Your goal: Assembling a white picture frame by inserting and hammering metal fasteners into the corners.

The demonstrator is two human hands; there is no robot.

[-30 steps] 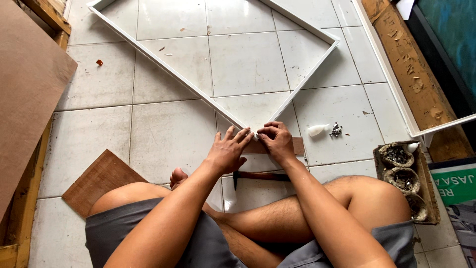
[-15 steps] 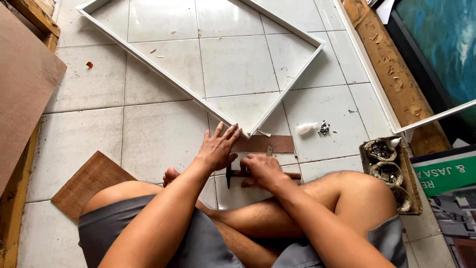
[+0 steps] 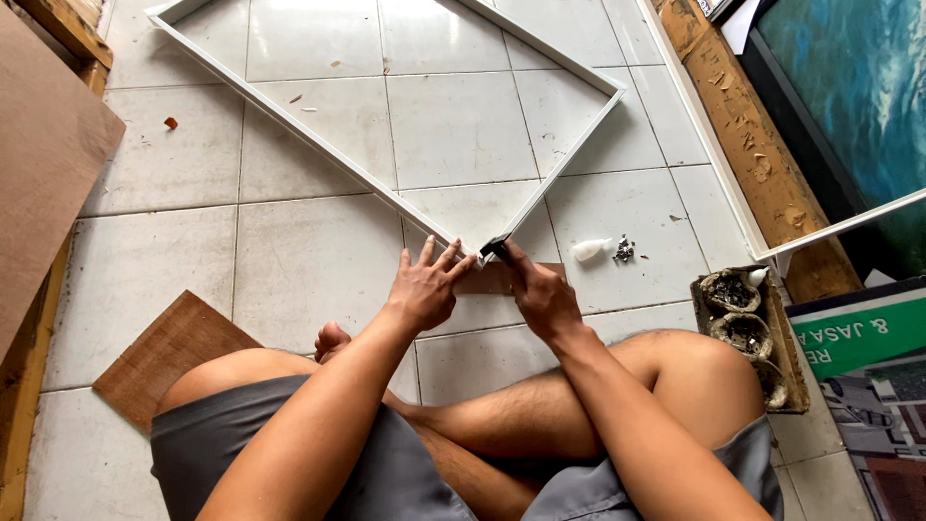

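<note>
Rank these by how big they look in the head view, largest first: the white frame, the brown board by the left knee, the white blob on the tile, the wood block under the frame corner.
1. white frame
2. brown board, partly hidden by the leg
3. wood block, partly covered by the hands
4. white blob

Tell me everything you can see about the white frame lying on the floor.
The white frame is a large, thin-railed rectangle, looking like painted wood or metal, lying flat on pale floor tiles and open in the middle. Its near corner rests on a small brown board. The left hand presses that corner; the right hand holds a dark tool against it.
</note>
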